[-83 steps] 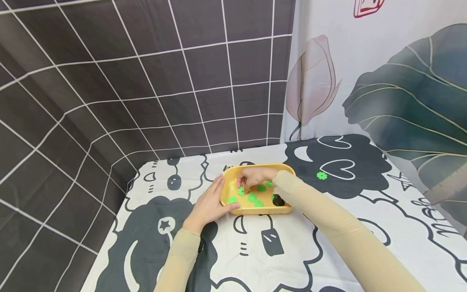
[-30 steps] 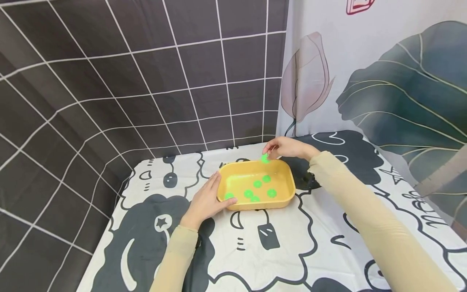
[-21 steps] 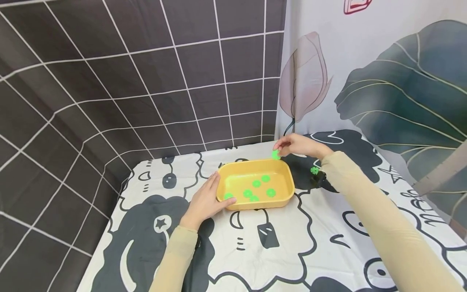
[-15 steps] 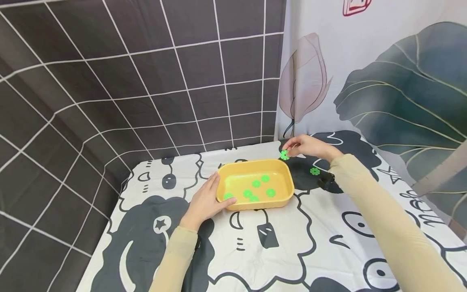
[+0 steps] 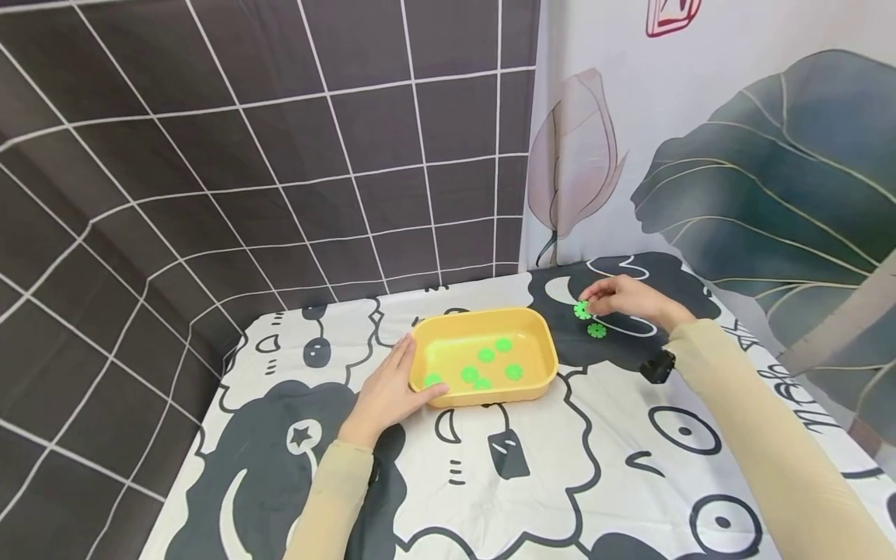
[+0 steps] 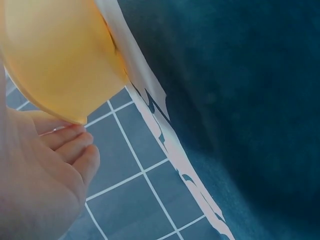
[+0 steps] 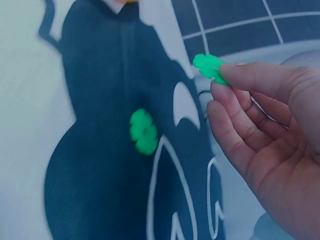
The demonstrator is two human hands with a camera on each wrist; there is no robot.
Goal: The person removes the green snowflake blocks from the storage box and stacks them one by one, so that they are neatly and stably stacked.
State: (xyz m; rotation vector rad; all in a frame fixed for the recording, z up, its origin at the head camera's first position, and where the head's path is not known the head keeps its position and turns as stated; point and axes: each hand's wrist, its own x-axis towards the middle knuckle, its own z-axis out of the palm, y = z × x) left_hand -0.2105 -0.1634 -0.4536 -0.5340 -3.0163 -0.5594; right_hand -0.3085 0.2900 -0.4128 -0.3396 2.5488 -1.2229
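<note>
In the head view, a yellow plastic tray (image 5: 483, 397) sits on the patterned cloth, holding several green notched discs (image 5: 514, 372). My left hand (image 5: 383, 398) rests against its left end, fingers extended along the side and thumb over the front rim. The tray's wall (image 6: 55, 60) fills the upper left of the left wrist view, beside loosely bent fingers. To the right of the tray, my right hand (image 5: 626, 302) pinches one green disc (image 7: 209, 67) between thumb and fingertips. Just below it, another green disc (image 7: 143, 131) lies flat on a dark print of the cloth.
A white cloth (image 5: 511, 513) with black cartoon prints covers the surface. Behind it hangs a dark grid-patterned sheet (image 5: 364, 140), with a pale flower-printed curtain (image 5: 595, 47) at the right. A small black device (image 5: 658, 367) is on my right wrist.
My right hand has picked a green disc out of the tray and carried it right, over the rim, to beside the disc on the cloth. My left hand stays at the tray.
</note>
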